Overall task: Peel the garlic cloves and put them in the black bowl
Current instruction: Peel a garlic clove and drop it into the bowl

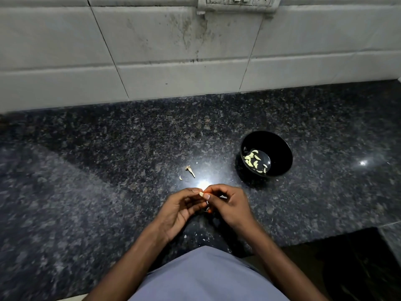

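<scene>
Head view: my left hand (181, 210) and right hand (225, 204) both pinch one small garlic clove (201, 194) at the fingertips. If I pick too hard, I think it slips onto the counter (108, 170), well short of the black bowl (266, 153) far right.

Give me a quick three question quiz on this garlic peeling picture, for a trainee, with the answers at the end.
1. True or false: the black bowl already holds peeled cloves.
2. Which is the bowl nearer to: A the left hand, B the right hand?
3. Fill in: both hands pinch one garlic clove above the ____ counter.

Key
1. True; pale cloves lie in its bottom.
2. B; the bowl stands beyond and to the right of it.
3. Granite; dark and speckled, with a garlic stem lying on it.
</scene>
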